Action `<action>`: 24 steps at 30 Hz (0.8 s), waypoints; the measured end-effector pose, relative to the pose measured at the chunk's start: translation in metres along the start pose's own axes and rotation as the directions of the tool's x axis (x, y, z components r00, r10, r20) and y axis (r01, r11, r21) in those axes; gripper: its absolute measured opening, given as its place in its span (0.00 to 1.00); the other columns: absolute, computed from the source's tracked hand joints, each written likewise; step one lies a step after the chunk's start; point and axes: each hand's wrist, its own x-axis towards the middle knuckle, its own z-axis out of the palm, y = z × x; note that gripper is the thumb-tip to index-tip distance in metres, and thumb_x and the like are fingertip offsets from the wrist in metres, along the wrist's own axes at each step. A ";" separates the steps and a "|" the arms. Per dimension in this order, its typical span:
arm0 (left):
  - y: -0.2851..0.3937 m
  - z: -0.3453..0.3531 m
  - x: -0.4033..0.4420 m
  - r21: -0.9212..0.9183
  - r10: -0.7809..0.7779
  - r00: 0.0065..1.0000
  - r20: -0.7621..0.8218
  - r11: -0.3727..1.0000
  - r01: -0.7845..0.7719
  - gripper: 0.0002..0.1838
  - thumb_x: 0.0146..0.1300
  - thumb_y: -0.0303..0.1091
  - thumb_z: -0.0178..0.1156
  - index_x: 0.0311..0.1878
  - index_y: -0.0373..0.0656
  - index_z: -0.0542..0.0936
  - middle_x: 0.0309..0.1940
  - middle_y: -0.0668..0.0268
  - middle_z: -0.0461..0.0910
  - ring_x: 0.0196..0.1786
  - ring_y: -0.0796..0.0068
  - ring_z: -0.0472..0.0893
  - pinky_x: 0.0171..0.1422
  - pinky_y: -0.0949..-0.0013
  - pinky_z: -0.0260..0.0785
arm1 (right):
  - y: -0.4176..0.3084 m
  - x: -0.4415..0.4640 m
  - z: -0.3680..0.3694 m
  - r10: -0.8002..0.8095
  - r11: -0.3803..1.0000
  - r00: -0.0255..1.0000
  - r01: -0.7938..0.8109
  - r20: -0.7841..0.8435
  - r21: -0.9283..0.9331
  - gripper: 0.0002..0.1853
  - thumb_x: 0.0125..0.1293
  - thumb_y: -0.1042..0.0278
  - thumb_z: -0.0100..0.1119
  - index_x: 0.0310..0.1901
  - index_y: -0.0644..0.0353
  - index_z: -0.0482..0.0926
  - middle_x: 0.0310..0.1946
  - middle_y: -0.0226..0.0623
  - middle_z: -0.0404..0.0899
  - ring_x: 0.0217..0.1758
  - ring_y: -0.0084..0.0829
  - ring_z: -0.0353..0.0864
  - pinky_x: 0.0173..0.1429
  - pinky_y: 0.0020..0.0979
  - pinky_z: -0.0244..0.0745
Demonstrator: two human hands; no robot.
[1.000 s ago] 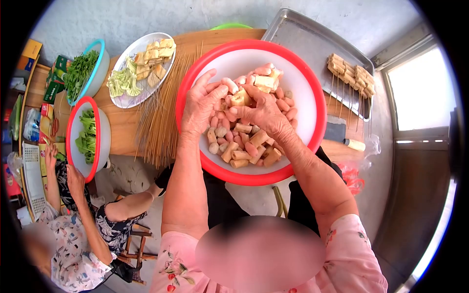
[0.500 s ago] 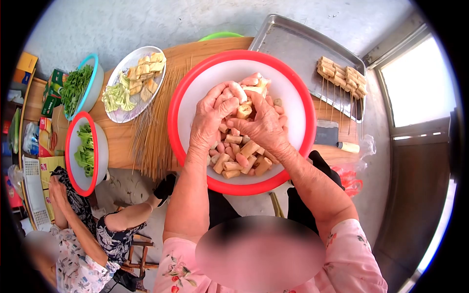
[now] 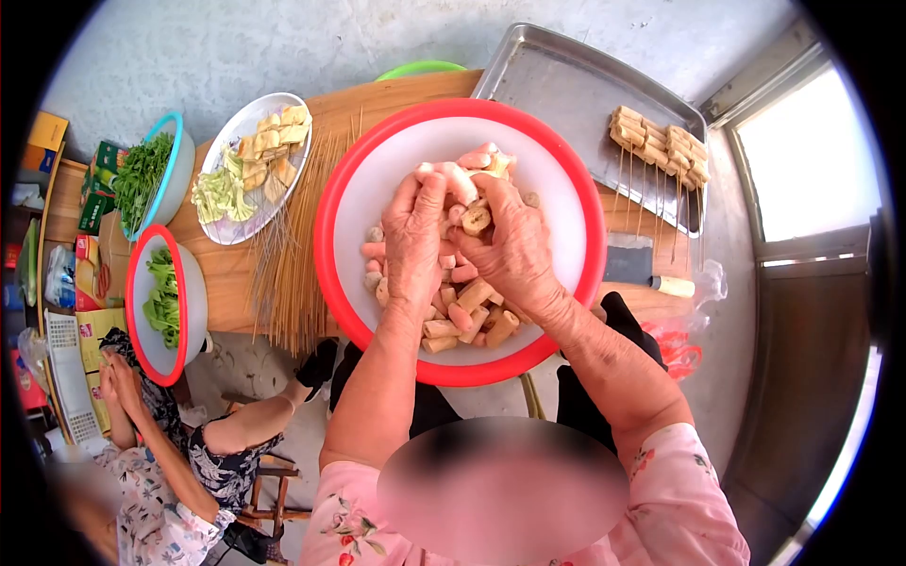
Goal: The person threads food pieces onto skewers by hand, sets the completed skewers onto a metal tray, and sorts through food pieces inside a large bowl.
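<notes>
A white basin with a red rim (image 3: 330, 189) holds pink sausage pieces (image 3: 462, 317), tan rolled pieces (image 3: 502, 328) and small greyish balls. Over its middle, my left hand (image 3: 415, 231) pinches a pale pink sausage (image 3: 456, 181) between thumb and fingers. Close beside it, my right hand (image 3: 512, 241) curls round a brown-yellow roll (image 3: 476, 220) whose cut end faces up. More pink and yellow pieces lie just beyond my fingertips.
Thin wooden skewers (image 3: 294, 274) lie left of the basin. Farther left are an oval plate (image 3: 215, 229), a red-rimmed bowl (image 3: 196, 311) and a blue-rimmed bowl (image 3: 182, 179). A metal tray (image 3: 557, 85) with skewered rolls (image 3: 661, 146) and a cleaver (image 3: 628, 264) are right. Another person (image 3: 160, 481) sits lower left.
My left hand has moved right, closer to my right hand, and now pinches the sausage. The view has shifted slightly. The other person's hands have come together.
</notes>
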 end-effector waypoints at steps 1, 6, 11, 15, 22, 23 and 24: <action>0.004 -0.001 0.001 0.004 -0.001 1.000 -0.001 1.000 0.001 0.18 0.66 0.47 0.56 0.45 0.41 0.77 0.33 0.71 0.76 0.33 0.85 0.75 0.23 0.85 0.67 | 0.004 0.003 0.001 0.002 1.000 1.000 -0.002 0.000 0.004 0.28 0.49 0.68 0.70 0.53 0.59 0.70 0.40 0.41 0.77 0.43 0.32 0.79 0.46 0.30 0.73; 0.006 -0.021 0.012 -0.005 -0.230 0.968 0.104 0.973 0.232 0.21 0.64 0.48 0.58 0.48 0.39 0.75 0.41 0.62 0.77 0.39 0.72 0.80 0.33 0.72 0.79 | 0.017 0.015 -0.016 0.235 0.889 0.954 -0.288 0.186 0.356 0.30 0.50 0.74 0.65 0.58 0.58 0.69 0.42 0.34 0.76 0.43 0.27 0.76 0.46 0.29 0.72; 0.011 -0.032 0.014 -0.094 -0.221 0.960 0.174 0.966 0.240 0.32 0.64 0.53 0.55 0.58 0.34 0.66 0.51 0.53 0.73 0.41 0.66 0.80 0.40 0.68 0.77 | 0.018 0.026 -0.033 0.277 0.394 0.834 -0.552 0.477 0.735 0.31 0.52 0.81 0.56 0.62 0.62 0.66 0.45 0.35 0.75 0.45 0.25 0.76 0.47 0.24 0.73; 0.015 -0.028 0.014 -0.257 -0.260 0.953 0.155 0.921 0.293 0.32 0.64 0.54 0.55 0.58 0.33 0.69 0.43 0.60 0.75 0.39 0.69 0.80 0.28 0.74 0.76 | 0.018 0.030 -0.031 0.226 0.191 0.856 -0.508 0.466 0.840 0.30 0.55 0.84 0.55 0.63 0.65 0.65 0.47 0.37 0.74 0.46 0.30 0.77 0.49 0.29 0.76; 0.019 -0.028 0.013 0.178 -0.302 0.930 0.211 0.947 0.267 0.28 0.64 0.51 0.56 0.54 0.34 0.72 0.42 0.61 0.78 0.38 0.74 0.79 0.36 0.76 0.74 | 0.019 0.031 -0.046 0.210 0.393 0.767 -0.635 0.607 0.666 0.28 0.55 0.77 0.63 0.59 0.66 0.68 0.45 0.37 0.76 0.47 0.28 0.77 0.52 0.27 0.73; 0.021 -0.024 0.011 0.163 -0.315 0.924 0.215 0.945 0.285 0.26 0.65 0.50 0.56 0.53 0.34 0.72 0.41 0.63 0.78 0.38 0.75 0.79 0.36 0.76 0.74 | 0.017 0.032 -0.048 0.211 0.394 0.766 -0.635 0.607 0.665 0.28 0.55 0.77 0.63 0.59 0.66 0.68 0.45 0.37 0.76 0.47 0.28 0.77 0.52 0.27 0.73; 0.025 -0.019 0.010 0.148 -0.329 0.919 0.218 0.942 0.302 0.25 0.65 0.48 0.56 0.52 0.34 0.73 0.40 0.64 0.79 0.39 0.76 0.79 0.37 0.76 0.74 | 0.016 0.033 -0.050 0.192 0.439 0.774 -0.618 0.604 0.652 0.31 0.53 0.76 0.64 0.60 0.67 0.66 0.42 0.35 0.76 0.43 0.27 0.77 0.47 0.25 0.74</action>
